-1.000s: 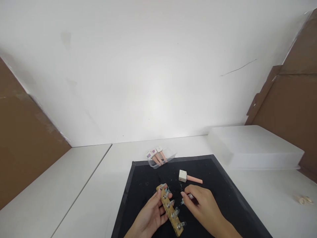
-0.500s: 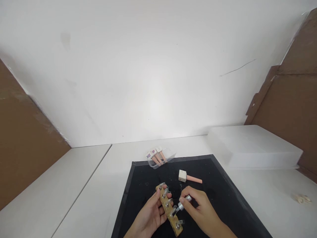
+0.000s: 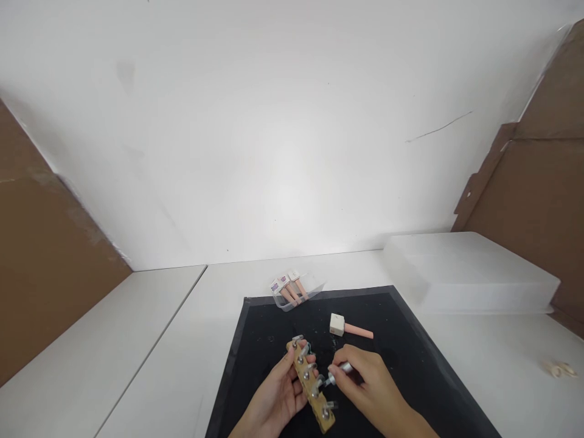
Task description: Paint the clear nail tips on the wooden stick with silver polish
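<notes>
My left hand (image 3: 278, 398) grips a narrow wooden strip (image 3: 310, 386) that carries a row of several small metal pegs with clear tips. It lies slanted over the black mat (image 3: 255, 340). My right hand (image 3: 369, 386) pinches a small silver metal tool (image 3: 338, 373), whose tip touches a peg near the middle of the strip. Just beyond my hands, a pink-handled stick with a white cube head (image 3: 349, 327) lies on the mat.
A clear tray with three more pink-handled sticks (image 3: 292, 286) sits at the mat's far edge. A flat white box (image 3: 465, 271) stands at the right. A small pale ring-shaped item (image 3: 559, 368) lies at the far right. Brown cardboard panels flank both sides.
My right hand lifted the silver tool off the mat and brought its tip to a peg on the strip. The left hand shifted the strip slightly.
</notes>
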Demonstrator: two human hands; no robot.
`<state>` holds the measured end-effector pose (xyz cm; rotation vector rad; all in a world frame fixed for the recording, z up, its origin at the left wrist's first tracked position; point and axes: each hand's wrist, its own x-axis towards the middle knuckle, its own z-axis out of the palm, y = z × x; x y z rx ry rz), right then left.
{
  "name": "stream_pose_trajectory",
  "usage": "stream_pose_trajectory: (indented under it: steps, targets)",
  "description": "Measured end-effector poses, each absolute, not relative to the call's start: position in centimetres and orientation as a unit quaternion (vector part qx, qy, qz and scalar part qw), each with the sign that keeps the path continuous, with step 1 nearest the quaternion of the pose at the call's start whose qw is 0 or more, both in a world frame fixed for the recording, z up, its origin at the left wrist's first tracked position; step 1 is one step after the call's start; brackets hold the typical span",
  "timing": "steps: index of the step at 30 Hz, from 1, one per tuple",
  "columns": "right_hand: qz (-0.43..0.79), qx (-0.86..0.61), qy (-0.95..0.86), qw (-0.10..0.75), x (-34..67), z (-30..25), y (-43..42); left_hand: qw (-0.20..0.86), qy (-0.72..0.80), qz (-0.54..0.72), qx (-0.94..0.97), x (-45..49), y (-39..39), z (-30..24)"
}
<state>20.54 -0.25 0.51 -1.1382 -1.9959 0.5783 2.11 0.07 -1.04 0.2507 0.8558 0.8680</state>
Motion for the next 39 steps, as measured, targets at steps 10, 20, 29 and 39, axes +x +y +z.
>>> stream_pose_trajectory:
  steps: [10, 20, 29, 39]
  targets:
    - [0.161, -0.456, -0.788, 0.380, 20.54, 0.63, -0.07, 0.814, 0.399, 0.410, 0.103, 2.07, 0.23, -1.05]
    - [0.140, -0.472, -0.776, 0.395, 20.63, 0.50, -0.01, 0.804, 0.414, 0.416, 0.093, 2.12, 0.28, -1.01]
    - [0.213, -0.501, -0.715, 0.439, 20.78, 0.30, 0.07, 0.786, 0.409, 0.456, 0.082, 1.95, 0.49, -1.50]
    - [0.306, -0.489, -0.665, 0.474, 20.76, 0.45, 0.30, 0.783, 0.398, 0.472, 0.070, 1.74, 0.32, -1.83]
